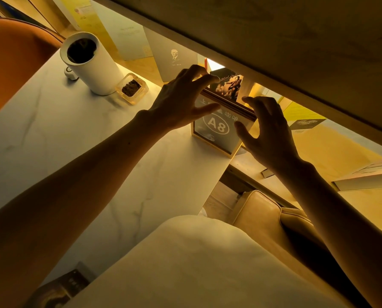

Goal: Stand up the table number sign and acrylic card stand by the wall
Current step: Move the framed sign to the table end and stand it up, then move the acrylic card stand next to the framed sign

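Note:
The table number sign (pixel 216 131), a gold-framed panel marked A8, stands upright at the far right corner of the white marble table (pixel 96 138), close to the wall. Right behind it stands the acrylic card stand (pixel 228 85), which holds a dark photo card. My left hand (pixel 181 103) straddles the sign's top left edge, thumb on the front face and fingers reaching over to the card. My right hand (pixel 267 134) brackets the top right corner, thumb in front and index finger behind. Both hands have their fingers spread. The sign hides the foot of the card stand.
A tall white cup (pixel 94 65) and a clear dish of brown bits (pixel 131 87) stand at the far left. Menu cards (pixel 176 58) lean on the wall. A wooden ledge (pixel 274 52) overhangs the hands. A padded seat (pixel 263 212) sits right of the table.

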